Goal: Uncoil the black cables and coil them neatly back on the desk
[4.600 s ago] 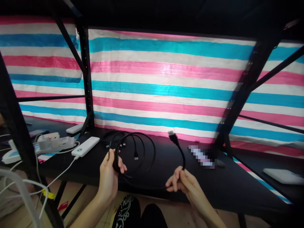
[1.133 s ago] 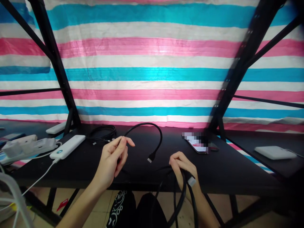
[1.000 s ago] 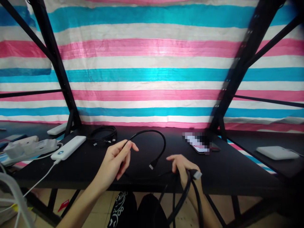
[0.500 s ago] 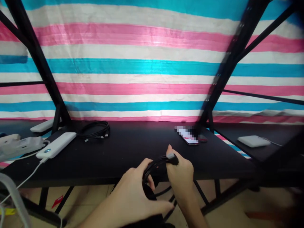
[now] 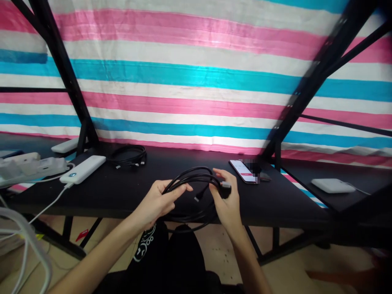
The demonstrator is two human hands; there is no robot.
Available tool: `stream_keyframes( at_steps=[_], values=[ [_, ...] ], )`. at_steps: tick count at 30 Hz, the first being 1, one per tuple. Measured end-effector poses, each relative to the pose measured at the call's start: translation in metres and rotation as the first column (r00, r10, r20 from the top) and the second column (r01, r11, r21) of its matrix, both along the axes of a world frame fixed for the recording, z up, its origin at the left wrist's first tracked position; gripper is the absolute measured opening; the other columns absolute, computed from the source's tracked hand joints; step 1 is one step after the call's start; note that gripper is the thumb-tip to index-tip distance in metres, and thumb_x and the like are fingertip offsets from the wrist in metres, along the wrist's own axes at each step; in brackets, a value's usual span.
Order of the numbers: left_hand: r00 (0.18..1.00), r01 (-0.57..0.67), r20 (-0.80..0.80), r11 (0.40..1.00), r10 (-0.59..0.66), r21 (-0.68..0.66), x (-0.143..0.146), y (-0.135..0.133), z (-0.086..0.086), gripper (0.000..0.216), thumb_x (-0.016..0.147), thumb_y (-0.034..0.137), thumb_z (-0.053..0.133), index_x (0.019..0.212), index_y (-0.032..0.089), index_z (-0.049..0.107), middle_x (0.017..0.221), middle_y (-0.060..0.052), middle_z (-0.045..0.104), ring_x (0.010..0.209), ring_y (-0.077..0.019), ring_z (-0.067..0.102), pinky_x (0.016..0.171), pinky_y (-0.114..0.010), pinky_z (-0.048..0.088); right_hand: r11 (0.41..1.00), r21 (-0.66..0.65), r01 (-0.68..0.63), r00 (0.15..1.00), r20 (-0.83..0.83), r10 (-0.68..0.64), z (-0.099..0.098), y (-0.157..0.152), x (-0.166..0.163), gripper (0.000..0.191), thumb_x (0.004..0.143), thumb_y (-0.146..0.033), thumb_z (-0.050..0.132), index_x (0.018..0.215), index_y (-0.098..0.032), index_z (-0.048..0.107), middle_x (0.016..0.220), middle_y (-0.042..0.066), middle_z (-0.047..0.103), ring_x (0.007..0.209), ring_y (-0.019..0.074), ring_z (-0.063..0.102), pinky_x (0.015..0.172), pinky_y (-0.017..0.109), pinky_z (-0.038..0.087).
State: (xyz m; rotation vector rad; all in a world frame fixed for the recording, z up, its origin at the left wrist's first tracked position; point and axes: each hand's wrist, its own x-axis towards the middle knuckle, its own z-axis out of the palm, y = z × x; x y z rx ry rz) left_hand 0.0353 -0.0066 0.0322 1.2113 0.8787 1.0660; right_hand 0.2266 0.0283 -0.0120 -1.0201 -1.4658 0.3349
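A black cable (image 5: 196,178) is wound into a loose coil and held between both hands, just above the front edge of the black shelf (image 5: 128,192). My left hand (image 5: 159,201) pinches the coil's left side. On the right side, my right hand (image 5: 226,200) grips the coil, with one plug end (image 5: 226,185) sticking out by the thumb. Another plug (image 5: 197,197) dangles inside the loop.
A second coiled black cable (image 5: 128,156) lies at the back left. A white power bank (image 5: 82,169) with a white lead, a power strip (image 5: 30,167), a phone (image 5: 244,170) and a white device (image 5: 332,185) rest on the shelves. Black frame posts (image 5: 67,77) rise at both sides.
The cable went from a long loose loop to a gathered coil. Both hands came together, dropped below the shelf edge half a second ago, and have now risen above it.
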Motion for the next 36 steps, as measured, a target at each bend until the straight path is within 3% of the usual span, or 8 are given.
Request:
stream_keyframes(
  at_steps=[3,6,11,17,23,27,30,36],
  values=[
    [0.997,0.051,0.062,0.999,-0.051,0.014,-0.004,-0.001,0.004,0.032,0.076,0.048,0.065,0.082,0.016,0.067,0.044,0.012,0.018,0.034,-0.0012,0.007,0.033,-0.016,0.005,0.961,-0.136,-0.243,0.965,-0.135,0.225,-0.002,0.002,-0.003,0.043,0.084,-0.039,0.059,0.123,-0.021,0.053,0.125,0.01,0.057,0.116,0.0218,0.053,0.102,0.04,0.039],
    [0.991,0.003,0.134,1.0,-0.003,0.001,-0.007,0.002,0.005,0.032,0.076,0.048,0.065,0.082,0.017,0.065,0.041,0.013,0.018,0.032,-0.0013,0.007,0.031,-0.015,0.008,0.891,-0.234,-0.388,0.904,-0.286,0.319,-0.002,0.0,-0.01,0.034,0.085,-0.048,0.056,0.097,-0.017,0.061,0.09,0.008,0.07,0.094,0.0211,0.065,0.094,0.039,0.047],
    [0.984,-0.091,0.151,0.996,0.091,-0.01,-0.007,0.016,-0.012,0.032,0.079,0.048,0.063,0.08,0.016,0.061,0.033,0.013,0.023,0.026,-0.0015,0.01,0.03,-0.015,0.011,0.764,-0.345,-0.545,0.772,-0.563,0.296,-0.001,-0.007,-0.018,0.055,0.08,-0.055,0.058,0.045,-0.021,0.032,0.029,-0.009,0.028,0.024,0.0067,0.034,0.033,0.021,0.04],
    [0.975,0.042,0.219,0.999,-0.045,0.016,-0.007,0.021,-0.018,0.037,0.078,0.052,0.063,0.078,0.016,0.057,0.034,0.012,0.03,0.026,-0.0034,0.026,0.033,-0.015,0.022,0.754,-0.33,-0.567,0.654,-0.737,0.169,0.008,-0.009,-0.011,0.05,0.07,-0.047,0.072,0.051,-0.02,0.035,0.032,-0.012,0.022,0.026,0.0017,0.016,0.025,0.013,0.017],
    [0.87,0.1,0.494,0.982,-0.007,-0.161,-0.009,0.016,0.002,0.039,0.092,0.04,0.049,0.061,0.016,0.042,0.039,0.01,0.025,0.031,-0.0026,0.02,0.035,-0.016,0.021,0.599,-0.191,-0.778,0.499,-0.767,0.403,0.01,-0.015,-0.008,0.048,0.074,-0.067,0.059,0.088,-0.021,0.057,0.045,-0.013,0.022,0.032,0.0029,0.009,0.029,0.014,0.017],
    [0.859,-0.016,0.501,0.984,0.104,-0.176,-0.01,0.014,0.002,0.043,0.093,0.037,0.047,0.057,0.016,0.037,0.042,0.009,0.023,0.033,-0.0025,0.015,0.035,-0.016,0.019,0.655,-0.244,-0.715,0.607,-0.683,0.407,0.001,-0.012,-0.014,0.044,0.085,-0.061,0.048,0.098,-0.02,0.06,0.052,-0.007,0.04,0.034,0.005,0.035,0.034,0.017,0.034],
    [0.872,-0.095,0.462,0.981,0.163,-0.168,-0.015,0.01,0.001,0.042,0.092,0.037,0.048,0.057,0.016,0.04,0.039,0.009,0.024,0.032,-0.0024,0.014,0.034,-0.016,0.016,0.733,-0.233,-0.639,0.687,-0.6,0.409,-0.007,-0.008,-0.018,0.043,0.089,-0.056,0.047,0.08,-0.016,0.061,0.068,0.001,0.059,0.061,0.0124,0.063,0.065,0.027,0.055],
    [0.86,-0.309,0.41,0.95,0.303,-0.052,-0.025,-0.005,0.013,0.031,0.088,0.042,0.054,0.076,0.013,0.058,0.037,0.008,0.034,0.03,-0.0021,0.024,0.033,-0.015,0.02,0.76,-0.241,-0.604,0.702,-0.613,0.363,-0.013,-0.015,-0.035,0.045,0.085,-0.057,0.052,0.108,-0.019,0.058,0.094,0.008,0.069,0.082,0.0196,0.069,0.081,0.037,0.055]
  ],
)
